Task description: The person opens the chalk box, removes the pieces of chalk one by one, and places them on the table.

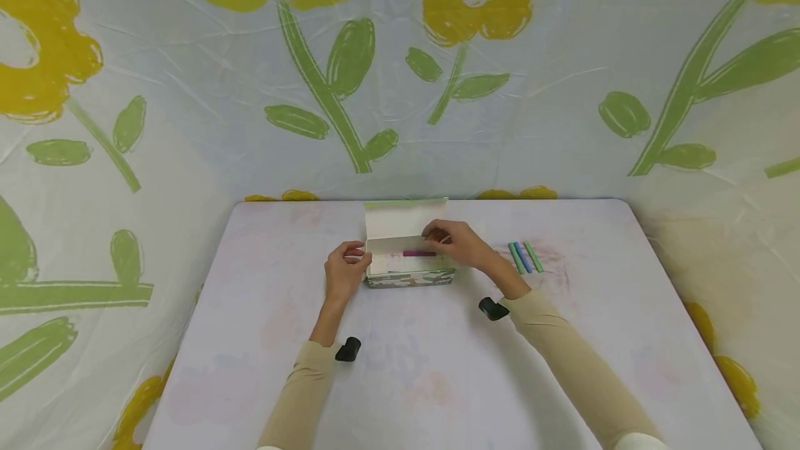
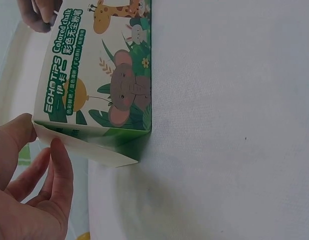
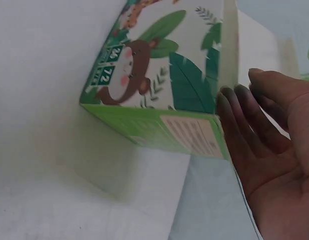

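Observation:
An open cardboard chalk box [image 1: 409, 278] with animal pictures stands on the table, its lid [image 1: 400, 221] raised at the back. Inside lies a magenta chalk stick [image 1: 417, 253]. My left hand [image 1: 346, 273] pinches the box's left end, its thumb at the corner and a fingertip on the side flap [image 2: 89, 148] in the left wrist view. Over the right end of the opening is my right hand [image 1: 461, 243], fingers loosely bent beside the rim. Its fingertips [image 3: 239, 90] look dark and dusty in the right wrist view; I see nothing between them.
Right of the box, a green chalk stick [image 1: 516, 257], a blue one [image 1: 523, 257] and another green one [image 1: 533, 256] lie side by side. Reddish chalk smudges surround them on the white table [image 1: 400, 380]. A flower-printed cloth [image 1: 400, 89] hangs behind the table.

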Demonstrator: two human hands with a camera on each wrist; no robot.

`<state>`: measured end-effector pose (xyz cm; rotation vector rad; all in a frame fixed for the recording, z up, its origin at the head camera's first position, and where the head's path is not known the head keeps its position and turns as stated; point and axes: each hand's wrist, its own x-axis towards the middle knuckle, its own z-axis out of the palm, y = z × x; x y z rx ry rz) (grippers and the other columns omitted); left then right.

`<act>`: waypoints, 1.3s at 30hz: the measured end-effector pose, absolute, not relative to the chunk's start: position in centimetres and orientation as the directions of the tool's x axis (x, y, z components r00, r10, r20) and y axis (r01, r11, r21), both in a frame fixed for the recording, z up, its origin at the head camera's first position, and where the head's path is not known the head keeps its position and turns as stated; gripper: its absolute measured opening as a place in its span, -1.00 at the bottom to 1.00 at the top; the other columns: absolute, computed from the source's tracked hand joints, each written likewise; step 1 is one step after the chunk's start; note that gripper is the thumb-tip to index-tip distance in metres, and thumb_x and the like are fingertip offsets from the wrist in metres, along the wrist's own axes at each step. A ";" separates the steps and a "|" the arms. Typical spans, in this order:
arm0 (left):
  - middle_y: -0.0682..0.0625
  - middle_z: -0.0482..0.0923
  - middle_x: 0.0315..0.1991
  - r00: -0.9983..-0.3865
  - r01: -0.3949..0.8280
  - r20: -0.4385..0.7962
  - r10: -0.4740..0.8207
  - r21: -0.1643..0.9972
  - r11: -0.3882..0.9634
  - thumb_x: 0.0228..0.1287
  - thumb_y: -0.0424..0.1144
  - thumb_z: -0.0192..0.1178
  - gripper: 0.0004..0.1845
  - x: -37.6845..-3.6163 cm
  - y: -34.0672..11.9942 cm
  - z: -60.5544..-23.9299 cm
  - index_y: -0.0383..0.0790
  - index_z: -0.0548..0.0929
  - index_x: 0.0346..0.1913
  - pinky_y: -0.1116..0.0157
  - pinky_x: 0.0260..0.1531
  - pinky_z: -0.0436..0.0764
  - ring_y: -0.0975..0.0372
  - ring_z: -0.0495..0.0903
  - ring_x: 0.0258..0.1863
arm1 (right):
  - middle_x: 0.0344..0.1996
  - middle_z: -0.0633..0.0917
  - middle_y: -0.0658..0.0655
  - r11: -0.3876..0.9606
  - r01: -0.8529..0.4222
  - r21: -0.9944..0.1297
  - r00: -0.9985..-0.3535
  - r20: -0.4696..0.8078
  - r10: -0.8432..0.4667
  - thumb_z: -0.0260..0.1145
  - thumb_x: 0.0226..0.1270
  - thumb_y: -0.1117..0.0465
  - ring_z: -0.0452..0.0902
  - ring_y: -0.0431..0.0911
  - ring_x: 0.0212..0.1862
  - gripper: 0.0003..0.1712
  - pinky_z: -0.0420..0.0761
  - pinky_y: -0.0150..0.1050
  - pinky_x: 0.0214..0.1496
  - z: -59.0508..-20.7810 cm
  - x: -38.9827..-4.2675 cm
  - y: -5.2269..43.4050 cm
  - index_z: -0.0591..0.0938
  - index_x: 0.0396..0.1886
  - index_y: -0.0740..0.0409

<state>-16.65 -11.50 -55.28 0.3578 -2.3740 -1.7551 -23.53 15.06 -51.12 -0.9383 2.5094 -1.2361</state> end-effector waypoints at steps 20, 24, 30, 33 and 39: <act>-0.19 0.73 -0.27 -0.956 -0.070 0.016 -0.293 0.957 0.281 0.20 -0.40 0.42 -0.74 -16.7 -11.6 -55.5 -0.35 0.74 -0.04 0.40 -0.42 0.60 0.03 0.70 -0.30 | -0.13 0.73 0.25 0.510 -0.495 -0.703 -0.647 -0.093 -0.757 0.37 0.41 0.38 0.64 0.06 -0.10 -0.79 0.63 -0.12 0.01 -53.1 -23.6 11.2 0.67 -0.03 0.41; -0.18 0.73 -0.26 -0.954 -0.076 0.011 -0.300 0.958 0.277 0.20 -0.41 0.42 -0.75 -16.8 -11.5 -55.6 -0.33 0.75 -0.04 0.41 -0.42 0.59 0.04 0.70 -0.30 | -0.12 0.73 0.29 0.550 -0.471 -0.690 -0.615 -0.190 -0.765 0.35 0.43 0.38 0.66 0.11 -0.08 -0.79 0.65 -0.15 0.01 -52.8 -23.8 10.6 0.69 -0.03 0.42; -0.18 0.72 -0.26 -0.951 -0.076 0.015 -0.309 0.957 0.280 0.21 -0.42 0.40 -0.76 -16.7 -11.4 -55.6 -0.33 0.75 -0.05 0.38 -0.39 0.63 0.03 0.71 -0.28 | -0.15 0.76 0.20 0.573 -0.488 -0.659 -0.558 -0.270 -0.785 0.33 0.44 0.39 0.68 -0.03 -0.11 -0.84 0.65 -0.25 -0.01 -53.0 -24.4 10.3 0.73 -0.07 0.35; -0.18 0.72 -0.27 -0.947 -0.078 0.019 -0.321 0.955 0.286 0.21 -0.42 0.40 -0.77 -16.7 -11.3 -55.5 -0.33 0.75 -0.06 0.37 -0.37 0.62 0.02 0.71 -0.28 | -0.20 0.76 0.11 0.584 -0.491 -0.646 -0.544 -0.297 -0.785 0.34 0.44 0.37 0.64 -0.14 -0.17 -0.85 0.63 -0.28 -0.05 -53.0 -24.6 10.1 0.75 -0.09 0.31; -0.17 0.72 -0.30 -0.944 -0.079 0.022 -0.328 0.954 0.289 0.20 -0.42 0.41 -0.77 -16.6 -11.3 -55.5 -0.32 0.75 -0.06 0.37 -0.40 0.61 0.04 0.70 -0.32 | -0.24 0.74 0.04 0.625 -0.463 -0.628 -0.549 -0.351 -0.759 0.37 0.42 0.36 0.59 -0.19 -0.21 -0.87 0.61 -0.31 -0.09 -52.9 -24.8 10.1 0.76 -0.10 0.27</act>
